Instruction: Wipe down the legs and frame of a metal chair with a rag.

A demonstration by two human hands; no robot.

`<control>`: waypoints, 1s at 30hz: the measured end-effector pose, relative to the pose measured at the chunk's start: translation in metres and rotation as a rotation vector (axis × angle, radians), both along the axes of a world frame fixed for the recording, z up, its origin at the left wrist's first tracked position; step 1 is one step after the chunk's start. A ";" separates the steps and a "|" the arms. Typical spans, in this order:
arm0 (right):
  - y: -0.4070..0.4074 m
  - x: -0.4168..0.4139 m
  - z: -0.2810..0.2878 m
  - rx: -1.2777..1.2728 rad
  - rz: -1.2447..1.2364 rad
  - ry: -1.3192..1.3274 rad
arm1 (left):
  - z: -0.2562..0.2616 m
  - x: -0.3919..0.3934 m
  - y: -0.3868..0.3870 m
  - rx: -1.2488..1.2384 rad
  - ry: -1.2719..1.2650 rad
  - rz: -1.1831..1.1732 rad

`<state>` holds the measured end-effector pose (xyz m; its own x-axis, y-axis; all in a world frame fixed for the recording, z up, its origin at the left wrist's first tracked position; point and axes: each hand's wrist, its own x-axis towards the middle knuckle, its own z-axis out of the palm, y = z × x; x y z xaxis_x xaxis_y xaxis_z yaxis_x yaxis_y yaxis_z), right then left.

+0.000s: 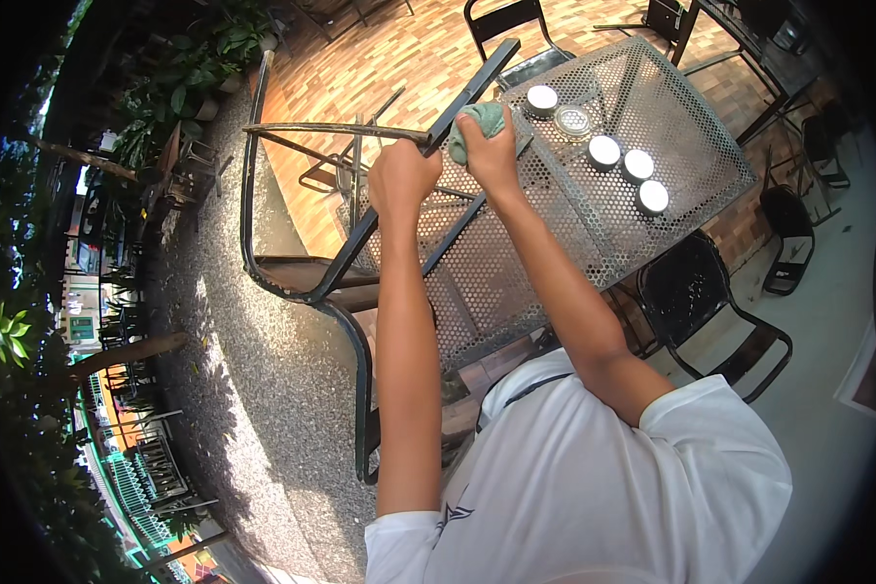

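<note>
My left hand (403,179) is closed around the bar of a dark metal chair frame (485,79), which is tilted up beside and partly over a perforated metal table (555,233). A crumpled green cloth (487,115) is gripped in my right hand (495,157), close to the same bar. Whether the cloth touches the bar cannot be told. Beyond my right hand, several round containers with white tops (604,152) stand on the table. Among them is a round clear glass piece (574,122).
A black metal chair (682,292) stands at the table's near right side, and another black chair (515,44) at its far edge. Gravel ground (292,409) lies to the left, wood-patterned tiles (379,36) beyond. Potted plants (182,80) line the far left.
</note>
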<state>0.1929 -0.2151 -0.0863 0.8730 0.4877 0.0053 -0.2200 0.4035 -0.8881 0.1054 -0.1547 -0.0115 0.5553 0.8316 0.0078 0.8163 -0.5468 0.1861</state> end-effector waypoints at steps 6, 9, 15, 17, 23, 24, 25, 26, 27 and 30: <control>0.002 -0.004 -0.005 -0.020 -0.041 -0.149 | -0.001 -0.001 0.001 -0.023 -0.055 0.010; 0.001 0.005 0.002 0.011 -0.048 -0.059 | 0.000 0.001 -0.001 0.010 -0.031 -0.003; 0.001 -0.004 -0.001 -0.002 -0.050 -0.093 | -0.001 -0.002 0.000 0.027 -0.034 -0.013; 0.003 -0.001 -0.005 -0.018 -0.047 -0.113 | -0.001 0.000 0.002 0.010 -0.027 -0.008; 0.004 -0.002 -0.011 -0.004 -0.083 -0.155 | 0.000 0.000 -0.001 0.003 -0.030 0.006; 0.003 -0.003 -0.012 -0.015 -0.073 -0.181 | 0.000 -0.001 -0.001 0.007 -0.030 0.002; 0.003 -0.003 -0.012 -0.026 -0.064 -0.206 | 0.001 0.000 -0.001 0.008 -0.031 0.004; 0.003 0.000 -0.012 -0.024 -0.063 -0.206 | 0.001 0.000 -0.001 0.010 -0.022 0.008; 0.002 0.003 -0.008 -0.049 -0.039 -0.166 | 0.001 0.000 0.000 0.011 -0.012 0.016; 0.005 0.000 -0.012 -0.096 -0.094 -0.247 | 0.001 -0.001 0.000 0.013 0.003 0.012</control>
<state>0.1928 -0.2104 -0.0982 0.8922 0.4135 0.1818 0.0426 0.3237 -0.9452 0.1045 -0.1545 -0.0104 0.5451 0.8382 0.0166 0.8236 -0.5391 0.1764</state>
